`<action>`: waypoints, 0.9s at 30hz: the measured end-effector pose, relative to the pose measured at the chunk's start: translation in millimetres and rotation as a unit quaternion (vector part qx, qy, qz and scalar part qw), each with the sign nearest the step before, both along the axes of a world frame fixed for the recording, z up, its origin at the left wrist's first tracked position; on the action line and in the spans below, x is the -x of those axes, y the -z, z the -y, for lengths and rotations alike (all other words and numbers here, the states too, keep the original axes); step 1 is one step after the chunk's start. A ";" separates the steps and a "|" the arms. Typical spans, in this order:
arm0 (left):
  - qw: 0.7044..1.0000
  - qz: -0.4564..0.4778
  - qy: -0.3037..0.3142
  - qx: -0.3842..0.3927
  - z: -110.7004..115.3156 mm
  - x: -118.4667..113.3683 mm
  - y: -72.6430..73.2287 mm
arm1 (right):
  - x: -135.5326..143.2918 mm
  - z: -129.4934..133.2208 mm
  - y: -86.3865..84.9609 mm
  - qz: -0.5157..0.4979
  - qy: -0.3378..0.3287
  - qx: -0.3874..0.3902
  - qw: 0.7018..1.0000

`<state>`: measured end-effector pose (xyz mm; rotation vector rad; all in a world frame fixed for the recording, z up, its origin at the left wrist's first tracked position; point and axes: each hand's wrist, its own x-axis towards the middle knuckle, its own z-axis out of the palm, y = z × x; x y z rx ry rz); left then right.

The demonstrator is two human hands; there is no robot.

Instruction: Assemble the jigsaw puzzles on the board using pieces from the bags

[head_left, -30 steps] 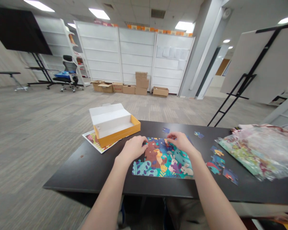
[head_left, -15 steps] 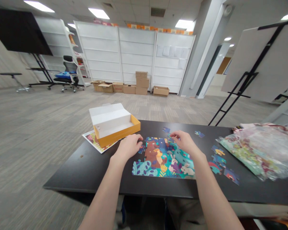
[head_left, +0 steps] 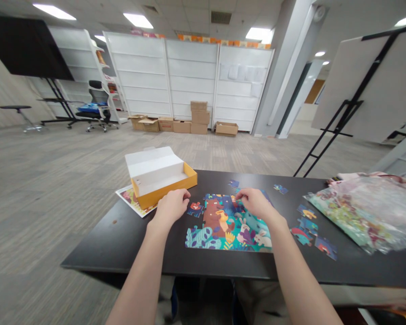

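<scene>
A partly joined jigsaw puzzle [head_left: 219, 225] with animals and plants lies on the black table [head_left: 128, 243]. My left hand [head_left: 173, 205] is over the table left of it, fingers curled together; whatever they hold, if anything, is hidden. Just right of those fingers lies a loose piece with a red shape [head_left: 195, 208]. Over the puzzle's upper part is my right hand [head_left: 253, 201], its fingertips pinched at the upper edge and covering what is beneath. More loose pieces lie behind, a blue one [head_left: 233, 183] and another [head_left: 280, 188], and several at the right [head_left: 307, 212].
An open yellow box [head_left: 169, 188] sits at the table's left rear, partly on a printed picture sheet [head_left: 128, 195]. Clear plastic bags with colourful contents [head_left: 368, 212] cover the right side. Beyond stand a whiteboard, shelves and cardboard boxes [head_left: 199, 118].
My left hand has moved left, away from the puzzle, uncovering the loose piece with the red shape. My right hand has shifted slightly left along the puzzle's upper part.
</scene>
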<state>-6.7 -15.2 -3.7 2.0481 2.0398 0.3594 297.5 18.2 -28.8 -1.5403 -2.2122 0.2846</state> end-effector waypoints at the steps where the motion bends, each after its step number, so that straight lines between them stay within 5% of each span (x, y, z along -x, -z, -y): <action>1: 1.000 -0.002 -0.003 0.002 -0.3 1.6 0.9 | -1.6 -0.7 0.2 0.003 0.009 -0.014 1.000; 20: 1.000 -0.005 0.016 0.021 -1.9 5.7 3.1 | -1.8 4.2 -1.7 0.022 0.008 0.037 0.999; 27: 0.978 0.113 0.177 0.012 -2.2 6.4 9.5 | -1.4 5.0 -3.9 0.028 0.021 0.008 0.999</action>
